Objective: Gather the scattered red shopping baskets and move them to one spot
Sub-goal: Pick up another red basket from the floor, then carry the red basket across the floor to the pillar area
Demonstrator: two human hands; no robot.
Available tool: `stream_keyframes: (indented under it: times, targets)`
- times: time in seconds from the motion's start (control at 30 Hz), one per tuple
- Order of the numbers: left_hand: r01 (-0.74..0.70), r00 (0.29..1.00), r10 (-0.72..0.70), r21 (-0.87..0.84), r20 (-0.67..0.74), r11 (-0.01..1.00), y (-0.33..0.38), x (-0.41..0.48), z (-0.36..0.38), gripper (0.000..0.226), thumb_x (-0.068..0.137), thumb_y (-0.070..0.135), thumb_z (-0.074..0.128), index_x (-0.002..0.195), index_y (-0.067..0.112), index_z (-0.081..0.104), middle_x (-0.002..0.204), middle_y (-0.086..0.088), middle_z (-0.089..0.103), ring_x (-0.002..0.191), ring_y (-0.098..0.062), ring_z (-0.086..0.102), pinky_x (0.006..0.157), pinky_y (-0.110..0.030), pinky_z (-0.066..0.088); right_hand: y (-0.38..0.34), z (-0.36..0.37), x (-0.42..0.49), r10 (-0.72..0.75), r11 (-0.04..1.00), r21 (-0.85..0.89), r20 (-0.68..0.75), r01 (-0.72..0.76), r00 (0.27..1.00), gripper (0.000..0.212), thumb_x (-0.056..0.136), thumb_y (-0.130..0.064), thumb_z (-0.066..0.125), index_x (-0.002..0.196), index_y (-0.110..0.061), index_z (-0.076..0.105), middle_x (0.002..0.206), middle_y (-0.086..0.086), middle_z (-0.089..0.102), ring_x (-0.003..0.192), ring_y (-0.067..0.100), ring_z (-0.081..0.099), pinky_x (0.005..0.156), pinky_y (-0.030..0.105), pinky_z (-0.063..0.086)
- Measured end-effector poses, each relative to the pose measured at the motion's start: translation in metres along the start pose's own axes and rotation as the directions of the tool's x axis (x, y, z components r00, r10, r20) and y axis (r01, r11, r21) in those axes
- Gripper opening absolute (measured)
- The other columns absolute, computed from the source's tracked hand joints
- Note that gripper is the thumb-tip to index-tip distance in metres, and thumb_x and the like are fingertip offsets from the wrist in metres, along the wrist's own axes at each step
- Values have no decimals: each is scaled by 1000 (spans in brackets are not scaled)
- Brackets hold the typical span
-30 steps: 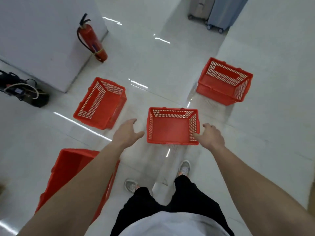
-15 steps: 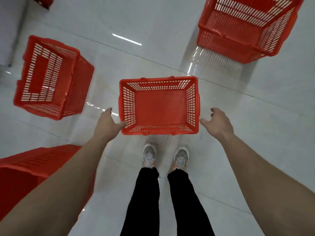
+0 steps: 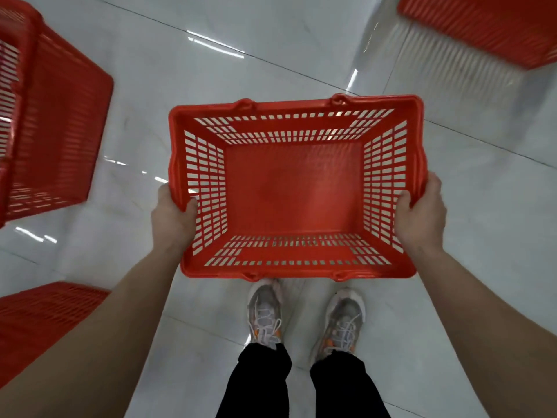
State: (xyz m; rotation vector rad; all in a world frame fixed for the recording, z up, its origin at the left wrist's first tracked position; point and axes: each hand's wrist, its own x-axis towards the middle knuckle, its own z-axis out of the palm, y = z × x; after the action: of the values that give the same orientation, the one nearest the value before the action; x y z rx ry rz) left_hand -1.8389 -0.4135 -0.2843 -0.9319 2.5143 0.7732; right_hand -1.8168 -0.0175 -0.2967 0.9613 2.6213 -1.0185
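red basket (image 3: 294, 191) held level just ahead of the shoes (image 3: 265, 315) — left hand (image 3: 171, 215) and right hand (image 3: 422, 218) each curled round a short-side rim, thumbs inside. judged light, stiff, slick — best gripped at rims.

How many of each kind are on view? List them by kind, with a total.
Red shopping baskets: 4 (held basket, left basket, lower-left basket, top-right basket)
Hands: 2 (left hand, right hand, both gripping the held basket's rim)
Shoes: 2 (left shoe, right shoe)
Total: 8
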Motion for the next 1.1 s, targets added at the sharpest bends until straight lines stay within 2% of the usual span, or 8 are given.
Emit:
stream_keyframes:
  times: [0.17,0.37,0.43,0.53,0.67,0.83,1.0,1.1]
  targets:
    - [-23,999,22,-15,-47,1000,-6,-22,-28,42,96,34,59,133,15,49,123,-9,65,107,-32,64,88,-45,49,-19,-25,-19,-12,999,-41,9,13,1000,41,98,-14,49,138,-14,49,123,12,66,109,35,63,93,33,44]
    - [27,999,-29,-54,-44,998,2,-94,-140,38,92,31,64,125,15,56,116,-11,68,103,-35,64,88,-43,47,-101,-118,-73,-35,998,-50,73,39,997,39,98,-20,49,136,-17,52,121,11,68,107,34,64,95,44,51]
    - [71,995,-77,-98,-59,993,6,-136,-189,39,93,34,63,127,17,55,117,-6,68,102,-29,64,87,-42,48,-135,-158,-100,-63,997,-32,107,67,992,37,98,-24,48,134,-21,54,118,6,69,101,28,66,95,44,53]
    - [108,983,-131,-173,-127,979,2,-209,-261,38,92,33,63,127,19,55,111,2,66,92,-16,60,83,-36,47,-187,-213,-148,-128,992,2,121,128,984,34,96,-28,48,128,-27,59,103,-6,67,88,17,64,88,37,53]
    - [178,930,-267,-324,-254,929,-17,-324,-350,39,92,31,64,128,24,52,100,17,59,73,4,54,68,-13,40,-256,-274,-216,-277,961,45,142,274,950,34,90,-25,51,121,-26,64,97,-9,67,87,15,62,83,31,48]
    - [245,797,-483,-537,-362,807,-59,-462,-434,39,94,26,65,130,24,51,108,8,59,92,-13,58,81,-30,42,-335,-313,-312,-469,881,82,265,465,843,36,88,-23,53,121,-23,64,93,-11,64,84,14,59,78,29,43]
    - [296,638,-656,-659,-403,692,-125,-567,-486,40,94,31,62,132,29,48,112,-3,67,91,-26,66,86,-46,55,-400,-310,-413,-605,781,151,428,606,672,30,90,-24,51,117,-29,63,94,-12,67,85,16,65,81,35,52]
    - [295,550,-736,-733,-394,613,-165,-611,-508,36,93,33,63,127,32,50,109,-4,70,87,-26,69,82,-49,58,-438,-297,-473,-663,712,190,499,676,558,30,90,-23,51,115,-29,65,94,-11,69,84,16,66,79,33,51]
